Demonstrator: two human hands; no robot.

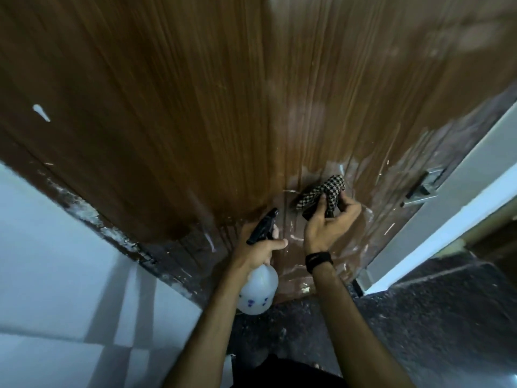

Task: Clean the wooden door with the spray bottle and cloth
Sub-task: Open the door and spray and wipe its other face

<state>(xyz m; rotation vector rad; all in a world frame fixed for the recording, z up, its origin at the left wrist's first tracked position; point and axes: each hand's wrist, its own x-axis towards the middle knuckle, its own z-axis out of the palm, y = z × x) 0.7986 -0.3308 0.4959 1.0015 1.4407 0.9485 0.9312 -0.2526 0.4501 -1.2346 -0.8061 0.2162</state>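
Here, left hand (256,249) grips whitish spray bottle (258,287).

Dim overall, cool bluish cast. Brightest patches: white wall (42,261) left of the door (195,107) and the pale frame (461,197) right of it. Soft forearm shadows fall across that wall. Wet glare low on the door near the handle (422,189). Upper right of the door is smeared by blur. Strong wide-angle bend at the edges; grain soft throughout.
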